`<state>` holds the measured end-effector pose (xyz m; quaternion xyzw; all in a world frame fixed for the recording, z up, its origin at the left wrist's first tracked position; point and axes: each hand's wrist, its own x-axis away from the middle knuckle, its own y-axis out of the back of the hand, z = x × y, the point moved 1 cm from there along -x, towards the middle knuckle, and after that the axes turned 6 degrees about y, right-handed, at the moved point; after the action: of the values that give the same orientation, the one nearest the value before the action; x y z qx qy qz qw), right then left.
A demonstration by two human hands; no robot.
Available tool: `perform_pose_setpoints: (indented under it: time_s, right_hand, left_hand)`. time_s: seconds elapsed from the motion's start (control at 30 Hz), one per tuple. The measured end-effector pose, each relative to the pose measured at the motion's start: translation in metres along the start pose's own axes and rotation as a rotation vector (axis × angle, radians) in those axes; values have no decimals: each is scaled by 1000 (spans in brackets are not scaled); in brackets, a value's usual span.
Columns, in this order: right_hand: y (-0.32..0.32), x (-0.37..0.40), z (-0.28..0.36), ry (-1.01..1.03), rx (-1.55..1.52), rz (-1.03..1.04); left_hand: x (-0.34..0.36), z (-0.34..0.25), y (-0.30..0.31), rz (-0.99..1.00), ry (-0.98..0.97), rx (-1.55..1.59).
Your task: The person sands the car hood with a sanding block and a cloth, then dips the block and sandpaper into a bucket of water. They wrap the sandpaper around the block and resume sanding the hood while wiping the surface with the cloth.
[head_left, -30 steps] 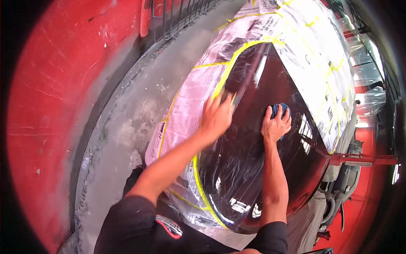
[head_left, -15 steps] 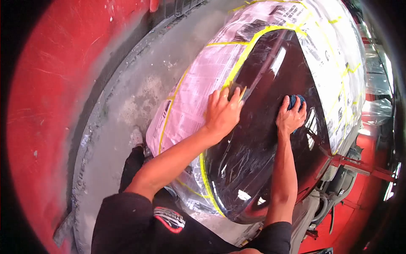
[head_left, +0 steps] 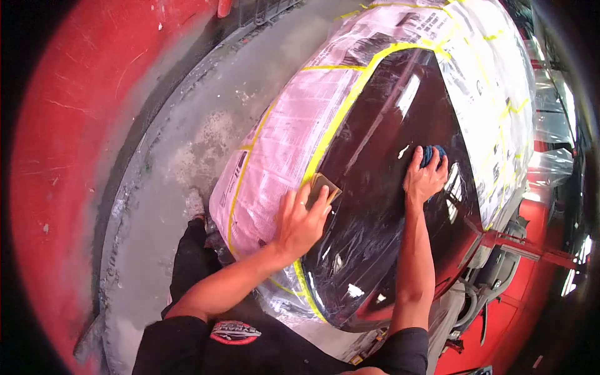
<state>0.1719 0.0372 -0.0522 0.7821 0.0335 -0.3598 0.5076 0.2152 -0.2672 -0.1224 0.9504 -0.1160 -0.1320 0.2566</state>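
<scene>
A dark, glossy car panel [head_left: 375, 162] lies in front of me, wet-looking, with pale streaks on its lower part. Yellow tape [head_left: 340, 119] and printed masking paper [head_left: 284, 134] border it. My left hand [head_left: 301, 222] is closed on a small sanding block [head_left: 323, 189], brown with a yellowish edge, at the panel's left edge beside the tape. My right hand [head_left: 425, 178] rests on the right half of the panel, its fingers wrapped round a blue cloth [head_left: 432, 156].
A red wall [head_left: 69, 144] curves along the left, with grey floor [head_left: 181, 162] beside it. One shoe [head_left: 195, 203] shows left of the covered car. Dark car parts [head_left: 481, 290] and a red bar [head_left: 531, 249] are at the lower right.
My left hand has slid down and left along the panel's edge with the sanding block. My right hand stays at nearly the same place on the panel. The view has shifted slightly.
</scene>
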Motion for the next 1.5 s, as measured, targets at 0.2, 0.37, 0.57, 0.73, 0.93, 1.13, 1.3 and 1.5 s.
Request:
perform_pose_setpoints:
  time_s: [0.2,0.37,0.57,0.73,0.93,1.13,1.3,1.5]
  right_hand:
    - [3,-1,1,-24,-10,21]
    - [1,-1,1,-52,2,18]
    - [1,-1,4,-27,30,-23]
    - [6,-6,8,-23,-24,-52]
    - [9,-8,9,-47,-32,-15]
    - [9,-5,5,-45,-49,48]
    - [13,-9,9,-105,-69,116]
    - [16,-10,12,-150,-94,152]
  left_hand:
    - [-142,-16,-26,8,19,18]
    - [-24,-3,-3,-1,-34,-31]
    - [-186,-24,-53,-154,-189,38]
    - [-157,-18,-36,-21,-57,13]
    - [-93,-8,-8,9,-62,-1]
    - [-246,-23,-58,-5,-84,77]
    - [-339,-33,-88,-36,-168,56]
    - [-382,-42,-96,3,-173,93]
